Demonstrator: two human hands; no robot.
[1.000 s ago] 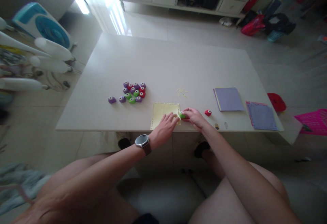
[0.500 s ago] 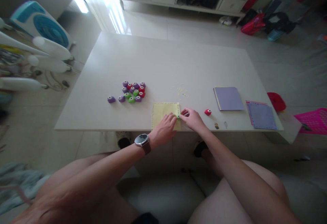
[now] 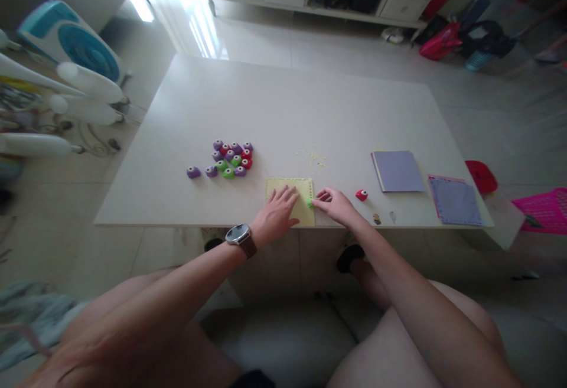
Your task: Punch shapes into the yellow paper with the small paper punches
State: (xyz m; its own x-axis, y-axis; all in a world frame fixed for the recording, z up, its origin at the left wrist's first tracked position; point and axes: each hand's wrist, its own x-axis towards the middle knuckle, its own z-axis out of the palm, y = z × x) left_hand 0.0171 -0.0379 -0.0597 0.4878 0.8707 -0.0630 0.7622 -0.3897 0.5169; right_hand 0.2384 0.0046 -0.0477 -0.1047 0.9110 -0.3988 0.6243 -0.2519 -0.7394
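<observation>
A yellow sheet of paper (image 3: 303,214) with small holes punched along its edges lies at the table's front edge. My left hand (image 3: 278,214) rests flat on this sheet, fingers spread. At the sheet's right edge, my right hand (image 3: 332,205) grips a small green craft punch (image 3: 310,202) between thumb and fingers. A red craft punch (image 3: 362,195) stands on the table just right of that hand. To the left sits a cluster of purple, red and green craft punches (image 3: 229,155). Tiny yellow paper bits (image 3: 315,157) lie scattered behind the sheet.
On the white table (image 3: 283,104), a stack of purple and yellow paper (image 3: 400,170) lies to the right. Beyond it are blue and pink sheets (image 3: 455,200) with punched edges. Two small trinkets (image 3: 377,218) lie near the front edge. A pink basket (image 3: 543,209) stands off the table's right end.
My left hand has slid left, off the green craft punch, and its fingers have spread on the sheet. The right hand stays at the sheet's right edge with the punch.
</observation>
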